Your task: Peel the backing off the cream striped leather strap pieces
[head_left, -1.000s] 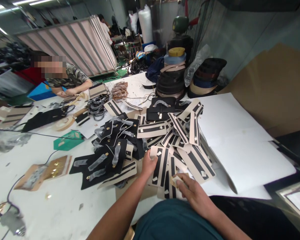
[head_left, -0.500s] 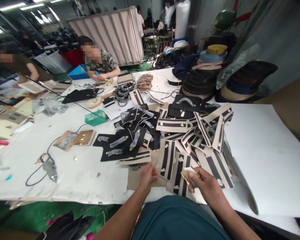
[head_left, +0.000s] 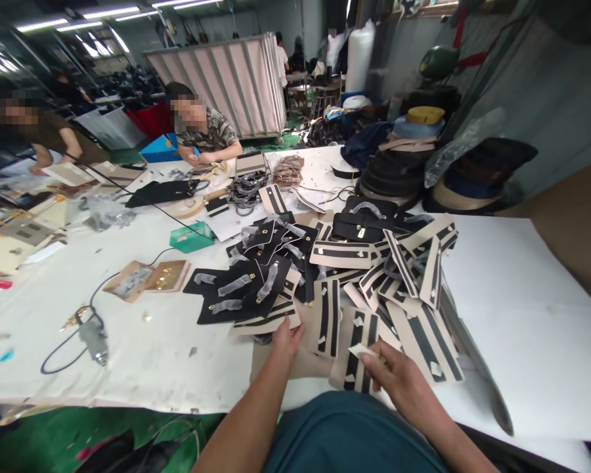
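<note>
My left hand [head_left: 287,339] has its thumb and fingers closed at the lower right corner of a beige panel with black stripes [head_left: 263,320]. That panel lies partly under black bag flaps [head_left: 241,289] with gold clasps and plastic-wrapped handles. In my right hand [head_left: 398,371] a small whitish piece [head_left: 358,351] is pinched between thumb and fingers; its exact kind is unclear. Just below it lies another striped panel [head_left: 347,361] bearing small white tabs. A further striped panel [head_left: 327,318] rests between my hands.
More striped panels [head_left: 423,328] are heaped to the right, beside a curved grey edge [head_left: 495,394]. To the left are a cardboard box of metal fittings [head_left: 167,276], a corded grey tool [head_left: 93,338] and a green box [head_left: 192,236]. A co-worker [head_left: 209,131] sits across the white table.
My left hand has moved slightly up and left, from beside the striped panel to its corner. My right hand still holds the whitish piece, now turned differently. The view has tilted up slightly.
</note>
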`<state>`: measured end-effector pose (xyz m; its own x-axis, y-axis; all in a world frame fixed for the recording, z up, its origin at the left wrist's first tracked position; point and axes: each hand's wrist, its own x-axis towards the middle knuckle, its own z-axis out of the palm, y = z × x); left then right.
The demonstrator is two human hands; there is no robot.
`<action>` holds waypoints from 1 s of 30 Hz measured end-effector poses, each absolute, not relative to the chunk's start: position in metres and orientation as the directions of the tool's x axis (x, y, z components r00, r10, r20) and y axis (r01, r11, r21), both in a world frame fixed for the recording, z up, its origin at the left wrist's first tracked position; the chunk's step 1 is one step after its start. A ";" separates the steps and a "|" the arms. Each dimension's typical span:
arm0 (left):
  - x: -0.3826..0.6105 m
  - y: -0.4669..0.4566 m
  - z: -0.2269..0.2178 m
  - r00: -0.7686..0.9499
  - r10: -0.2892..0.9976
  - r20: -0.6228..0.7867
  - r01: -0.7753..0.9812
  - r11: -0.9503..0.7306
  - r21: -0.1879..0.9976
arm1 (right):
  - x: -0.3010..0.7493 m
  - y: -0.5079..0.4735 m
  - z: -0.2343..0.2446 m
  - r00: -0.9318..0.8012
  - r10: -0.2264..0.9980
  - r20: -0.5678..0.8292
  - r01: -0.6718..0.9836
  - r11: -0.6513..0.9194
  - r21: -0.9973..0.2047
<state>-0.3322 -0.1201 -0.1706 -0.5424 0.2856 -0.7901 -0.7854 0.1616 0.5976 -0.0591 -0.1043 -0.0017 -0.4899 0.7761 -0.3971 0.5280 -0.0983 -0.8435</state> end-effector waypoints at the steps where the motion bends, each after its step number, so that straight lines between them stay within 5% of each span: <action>1: -0.327 -0.126 -0.170 -0.553 0.288 -0.782 -0.772 0.178 0.611 | -0.059 -0.104 -0.002 -0.491 0.777 -0.395 0.519 -0.103 -0.848; 7: -0.288 -0.184 -0.142 -0.486 0.461 -0.742 -0.654 0.371 0.659 | -0.065 -0.099 -0.010 -0.551 0.743 -0.379 0.428 -0.138 -0.893; 14: -0.262 -0.182 -0.067 -0.288 0.816 -0.501 -0.164 0.473 0.866 | -0.080 -0.089 -0.013 -0.608 0.708 -0.360 0.371 -0.148 -0.917; 23: -0.247 -0.153 -0.024 -0.212 0.928 -0.307 0.019 0.318 0.948 | -0.075 -0.085 -0.013 -0.468 0.829 -0.305 0.444 -0.078 -0.892; 30: -0.228 -0.142 -0.029 -0.390 0.856 -0.339 -0.046 0.349 0.936 | -0.076 -0.087 -0.018 -0.441 0.861 -0.253 0.518 0.014 -0.855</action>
<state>-0.2285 -0.1417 -0.0292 -0.3896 0.8564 -0.3388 -0.0459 0.3493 0.9359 -0.0759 -0.0867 -0.0177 -0.4415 0.8608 -0.2531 0.5180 0.0142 -0.8552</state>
